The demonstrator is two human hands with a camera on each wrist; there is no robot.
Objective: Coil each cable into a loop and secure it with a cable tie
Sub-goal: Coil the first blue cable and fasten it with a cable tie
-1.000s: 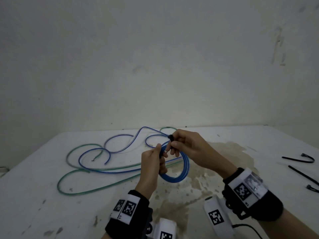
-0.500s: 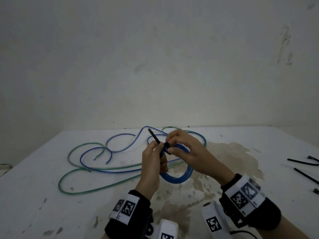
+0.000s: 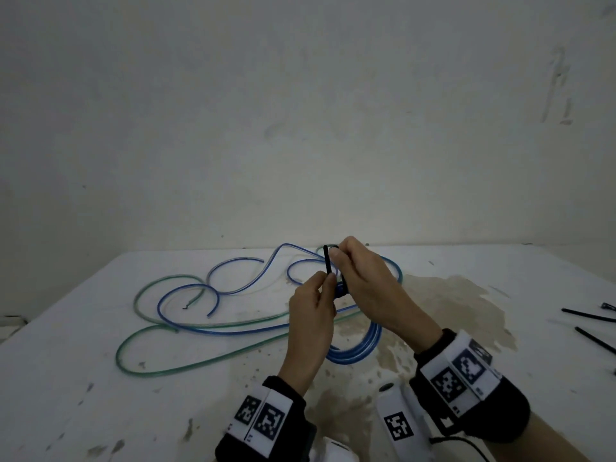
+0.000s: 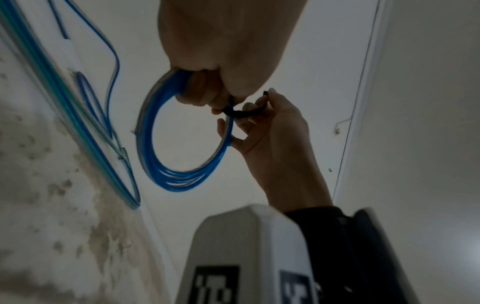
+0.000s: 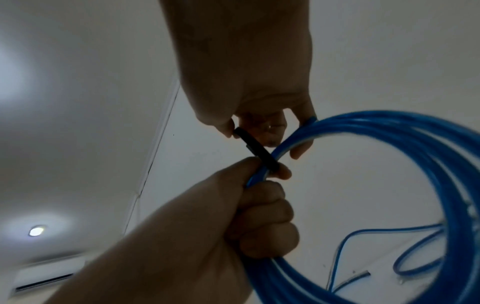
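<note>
A blue cable coil [image 3: 363, 348] hangs above the stained white table [image 3: 500, 295]. My left hand [image 3: 330, 283] grips the bundled strands at the coil's top. A black cable tie [image 3: 327, 263] goes round the bundle there, and its tail stands up from my left fingers. My right hand [image 3: 336, 256] pinches the tail's upper part between thumb and finger. In the left wrist view the tie [image 4: 246, 112] curves from the coil [image 4: 182, 181] into the right hand [image 4: 262, 102]. In the right wrist view the tie [image 5: 259, 153] runs taut between the right hand [image 5: 246, 127] and the left hand [image 5: 267, 174].
A loose blue cable [image 3: 233, 328] and a green cable [image 3: 200, 365] sprawl over the left and middle of the table. Spare black cable ties [image 3: 590, 316] lie near the right edge. A pale wall rises behind the table.
The tie's tail has swung from leaning left to nearly upright. My right hand has shifted up along it and now pinches it higher. The left hand keeps its grip on the coil.
</note>
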